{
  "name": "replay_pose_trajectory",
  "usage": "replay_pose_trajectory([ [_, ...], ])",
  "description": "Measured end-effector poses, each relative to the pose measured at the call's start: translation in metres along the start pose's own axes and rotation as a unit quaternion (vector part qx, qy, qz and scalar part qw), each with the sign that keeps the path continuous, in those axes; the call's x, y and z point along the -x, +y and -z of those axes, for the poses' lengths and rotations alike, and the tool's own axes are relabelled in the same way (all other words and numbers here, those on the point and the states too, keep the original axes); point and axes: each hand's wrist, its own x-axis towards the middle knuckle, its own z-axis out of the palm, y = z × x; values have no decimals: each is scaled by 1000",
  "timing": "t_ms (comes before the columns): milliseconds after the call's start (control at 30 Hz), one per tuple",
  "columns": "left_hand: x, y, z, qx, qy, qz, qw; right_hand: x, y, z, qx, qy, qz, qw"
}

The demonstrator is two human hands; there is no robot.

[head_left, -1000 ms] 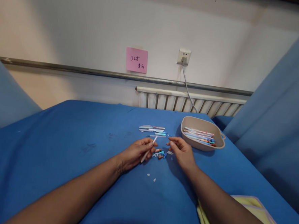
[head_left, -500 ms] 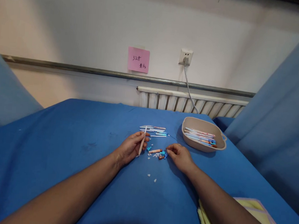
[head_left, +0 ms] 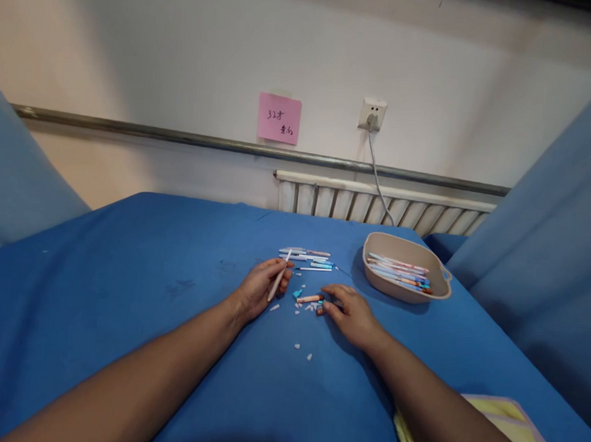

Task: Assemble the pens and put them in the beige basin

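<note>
Smooth blue cloth [head_left: 121,290] underneath; slim, pale pen [head_left: 277,283]; short chunky pen parts [head_left: 309,299] in a loose pile; rounded beige tub [head_left: 401,293], looks plastic. Left hand [head_left: 261,285] pinches the pen between thumb and fingers, just left of the pile, pen tilted. Right hand [head_left: 352,314] half open, fingers curved at the pile's right edge, contact unclear. Forearms [head_left: 151,365] converge from lower corners, right palm down.
</note>
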Motion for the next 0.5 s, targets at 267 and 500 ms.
replay_pose_trajectory([
  [267,-2,-4,-2,-56,-57,-10,997,-3,-26,-9,126,-51,31,990],
  [500,1,-3,-2,-74,-60,1,995,0,-23,-9,80,-44,25,995],
])
